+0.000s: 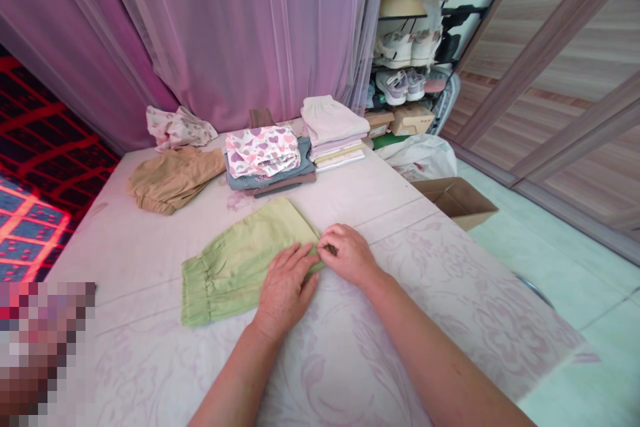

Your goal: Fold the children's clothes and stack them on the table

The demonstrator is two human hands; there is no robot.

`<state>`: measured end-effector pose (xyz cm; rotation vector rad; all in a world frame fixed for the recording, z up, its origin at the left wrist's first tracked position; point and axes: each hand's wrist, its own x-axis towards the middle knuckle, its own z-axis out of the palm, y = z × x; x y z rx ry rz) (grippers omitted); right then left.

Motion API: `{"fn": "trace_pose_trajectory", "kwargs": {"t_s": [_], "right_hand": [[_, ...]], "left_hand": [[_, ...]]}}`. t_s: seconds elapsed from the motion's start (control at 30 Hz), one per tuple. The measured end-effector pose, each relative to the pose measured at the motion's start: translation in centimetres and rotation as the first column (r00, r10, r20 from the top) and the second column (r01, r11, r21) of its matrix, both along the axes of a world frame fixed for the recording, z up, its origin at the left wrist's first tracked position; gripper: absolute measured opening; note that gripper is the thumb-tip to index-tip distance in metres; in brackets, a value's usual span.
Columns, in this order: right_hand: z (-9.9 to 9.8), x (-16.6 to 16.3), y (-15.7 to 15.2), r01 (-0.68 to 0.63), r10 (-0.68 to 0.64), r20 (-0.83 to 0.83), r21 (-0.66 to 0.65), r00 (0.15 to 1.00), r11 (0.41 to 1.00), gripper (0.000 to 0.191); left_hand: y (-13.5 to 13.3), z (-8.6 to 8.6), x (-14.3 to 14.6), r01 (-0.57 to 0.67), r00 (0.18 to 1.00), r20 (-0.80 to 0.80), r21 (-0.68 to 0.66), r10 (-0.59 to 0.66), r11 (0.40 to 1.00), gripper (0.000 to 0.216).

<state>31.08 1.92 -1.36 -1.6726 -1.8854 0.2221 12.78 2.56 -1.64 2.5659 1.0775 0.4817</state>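
Observation:
A pair of light green trousers (250, 247) lies folded lengthwise on the patterned bed cover (400, 340), its elastic waistband to the left. My left hand (287, 283) rests on the cloth near the leg end, fingers stretched out and thumb apart. At the right edge of the trousers, my right hand (347, 253) pinches the hem between thumb and fingers. Behind them sits a folded pile topped by heart-print cloth (263, 150). Brown trousers (175, 177) lie bunched to its left, and a neat stack of pale clothes (334, 119) is to its right.
Purple curtains (240, 27) hang behind the bed. Crumpled print cloth (177, 125) lies at the back left. Beyond the right edge are a cardboard box (457, 200), a white plastic bag (425, 155) and a rack with shoes (397, 47). A blurred patch covers the lower left.

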Motion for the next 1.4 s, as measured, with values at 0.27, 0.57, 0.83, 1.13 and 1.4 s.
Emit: {"fn": "trace_pose_trajectory", "kwargs": {"t_s": [0.27,0.57,0.83,1.13,1.4], "right_hand": [[-0.3,1.7,-0.1,0.002,-0.005,-0.135,-0.026,0.991,1.000,0.012],[0.3,0.9,-0.3,0.000,0.005,-0.134,0.038,0.991,0.999,0.008],[0.0,1.1,-0.1,-0.056,0.053,-0.040,-0.085,0.998,0.995,0.005],[0.0,0.7,-0.4,-0.037,0.043,0.083,-0.082,0.996,0.996,0.007],[-0.4,1.5,-0.3,-0.036,0.035,-0.008,-0.077,0.999,0.996,0.002]], "left_hand": [[-0.1,0.2,-0.3,0.071,0.992,-0.100,-0.004,-0.071,0.997,0.038],[-0.1,0.2,-0.2,0.079,0.990,-0.117,0.021,-0.076,0.997,0.038],[0.0,0.6,-0.4,0.093,0.988,-0.118,-0.031,-0.096,0.995,0.035],[0.1,0.2,-0.6,0.063,0.998,-0.026,-0.076,-0.065,0.995,0.027],[-0.1,0.7,-0.7,0.075,0.995,-0.059,-0.113,-0.082,0.991,0.020]]}}
